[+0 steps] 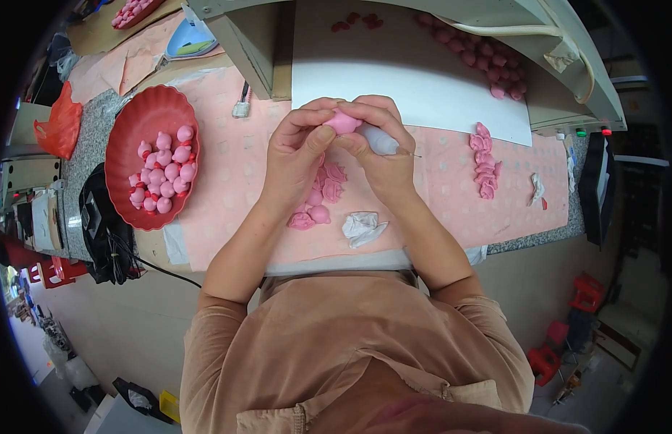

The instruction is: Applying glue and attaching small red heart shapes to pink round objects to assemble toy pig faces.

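Note:
Both hands meet at the middle of the table around a small rounded pink plastic part. My left hand pinches it from the left with thumb and fingers. From the other side, my right hand grips the same part. A translucent squeeze bottle with a thin needle tip is tucked in my right palm, the tip pointing right. Below the hands lie several flat ruffled pink pieces and a round pink piece. A crumpled white tissue rests beside them.
A scalloped red bowl of pink figures stands at left. More ruffled pink pieces line up at right. Under the hood, white paper bears darker pink parts and small red pieces. A brush lies nearby.

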